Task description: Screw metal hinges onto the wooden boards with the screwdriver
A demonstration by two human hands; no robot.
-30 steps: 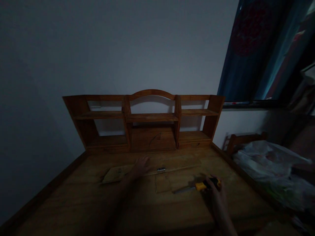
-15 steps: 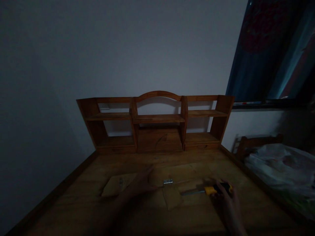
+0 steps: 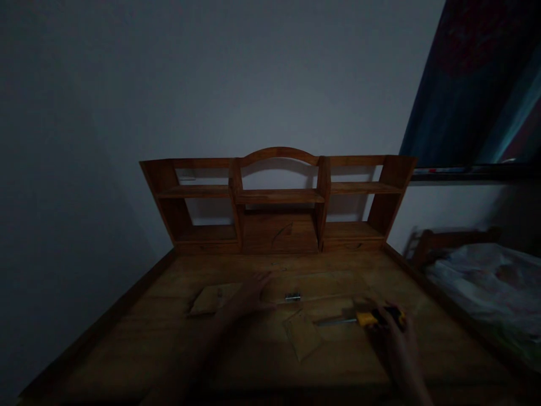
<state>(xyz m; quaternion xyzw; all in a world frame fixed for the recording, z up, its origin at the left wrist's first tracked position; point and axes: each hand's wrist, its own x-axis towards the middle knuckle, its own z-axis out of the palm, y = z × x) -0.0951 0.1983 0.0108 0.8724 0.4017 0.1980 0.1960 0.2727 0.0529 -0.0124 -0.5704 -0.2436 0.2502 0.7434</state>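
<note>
My right hand (image 3: 395,330) is closed around the handle of a yellow-and-black tool (image 3: 366,319). The tool's long, narrow metal end points left, low over the tabletop; dimness hides whether it is a blade or a shaft. My left hand (image 3: 249,296), thumb and fingers apart, reaches over the table with nothing visible in it. Behind its wrist lies a flat tan piece (image 3: 211,299) that looks like cardboard. A smaller tan piece (image 3: 303,335) rests just left of the tool's tip. Between my hands sits a small shiny metal piece (image 3: 292,296).
A wooden shelf unit (image 3: 279,196) stands at the back of the wooden table (image 3: 253,372) against the wall. Thin bits (image 3: 284,269) lie near its foot. Right of the table is a pile under clear plastic (image 3: 486,276). A dark curtain (image 3: 452,90) hangs at upper right.
The view has shifted slightly, so the shelf sits further right and higher. My left hand has moved a little away from me. The right hand keeps its hold on the tool.
</note>
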